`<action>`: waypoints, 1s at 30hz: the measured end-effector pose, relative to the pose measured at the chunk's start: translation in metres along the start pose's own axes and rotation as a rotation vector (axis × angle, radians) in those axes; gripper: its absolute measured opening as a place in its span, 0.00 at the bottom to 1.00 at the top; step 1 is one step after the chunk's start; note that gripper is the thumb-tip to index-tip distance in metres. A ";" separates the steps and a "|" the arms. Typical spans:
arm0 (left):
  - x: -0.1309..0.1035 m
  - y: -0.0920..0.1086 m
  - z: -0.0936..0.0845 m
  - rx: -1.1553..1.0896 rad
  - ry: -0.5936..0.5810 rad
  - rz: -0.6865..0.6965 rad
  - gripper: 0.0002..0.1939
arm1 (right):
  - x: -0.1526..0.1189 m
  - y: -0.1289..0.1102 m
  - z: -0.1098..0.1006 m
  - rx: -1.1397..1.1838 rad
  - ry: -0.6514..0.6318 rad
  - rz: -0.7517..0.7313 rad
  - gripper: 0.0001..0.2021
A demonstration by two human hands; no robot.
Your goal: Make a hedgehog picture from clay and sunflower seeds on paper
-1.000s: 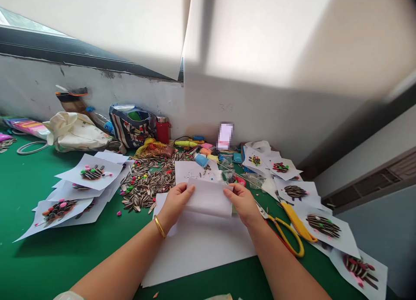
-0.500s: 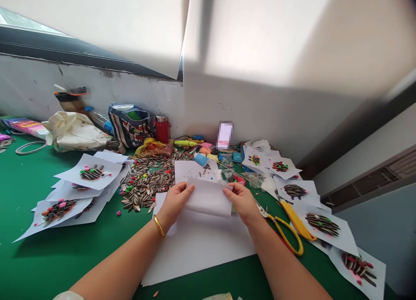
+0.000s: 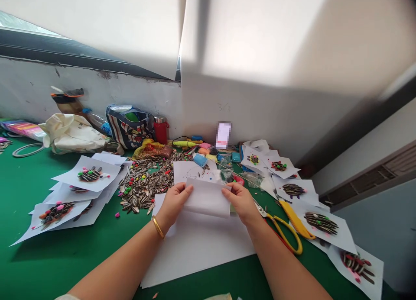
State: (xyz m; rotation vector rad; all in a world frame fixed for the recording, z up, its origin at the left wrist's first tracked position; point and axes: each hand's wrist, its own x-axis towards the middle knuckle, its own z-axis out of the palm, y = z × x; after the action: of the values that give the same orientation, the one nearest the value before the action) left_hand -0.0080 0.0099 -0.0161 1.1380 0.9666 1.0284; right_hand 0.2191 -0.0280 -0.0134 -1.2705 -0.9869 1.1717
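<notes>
A small sheet of white paper [image 3: 206, 199] is held up between my two hands over the table. My left hand [image 3: 174, 203] pinches its left edge, thumb on top. On the opposite side, my right hand [image 3: 239, 200] grips the right edge the same way. Beneath lies a larger stack of white paper [image 3: 201, 252]. Just beyond, a drawn-on sheet [image 3: 182, 169] with faint lines is partly covered by the held paper. Sunflower seeds [image 3: 139, 187] are heaped left of it, mixed with small coloured balls.
Scissors with yellow handles [image 3: 286, 233] and a yellow utility knife [image 3: 295, 220] lie by my right forearm. Seed pictures on paper [image 3: 89, 173] are piled at left, with more seed pictures [image 3: 321, 222] at right. A red flask [image 3: 160, 130] and striped bag [image 3: 130, 126] stand behind.
The view has shifted very slightly. Both hands keep the same pinch on the paper, and nothing else has visibly moved.
</notes>
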 end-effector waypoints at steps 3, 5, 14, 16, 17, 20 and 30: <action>0.001 0.000 0.000 0.007 -0.003 0.008 0.19 | 0.000 -0.002 -0.001 -0.022 -0.006 -0.004 0.20; 0.002 0.001 -0.002 0.029 0.002 0.005 0.19 | -0.001 -0.006 -0.002 -0.061 -0.043 0.007 0.17; -0.002 0.010 -0.004 0.259 -0.195 -0.035 0.18 | -0.015 -0.017 -0.005 -0.418 -0.430 -0.014 0.06; -0.004 0.010 -0.002 0.284 -0.237 -0.028 0.17 | -0.018 -0.017 -0.002 -0.473 -0.470 -0.034 0.06; -0.004 0.011 -0.001 0.295 -0.247 -0.022 0.16 | -0.020 -0.017 -0.001 -0.497 -0.476 -0.046 0.06; -0.004 0.011 0.001 0.230 -0.198 -0.001 0.15 | -0.021 -0.019 0.001 -0.537 -0.399 -0.103 0.06; -0.022 0.006 0.025 -0.291 -0.343 -0.185 0.30 | -0.024 -0.010 0.017 -0.210 -0.103 -0.160 0.13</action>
State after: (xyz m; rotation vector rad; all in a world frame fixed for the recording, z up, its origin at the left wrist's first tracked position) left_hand 0.0093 -0.0160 -0.0043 0.9245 0.6126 0.7639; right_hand 0.1995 -0.0477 -0.0005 -1.2777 -1.2911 1.0377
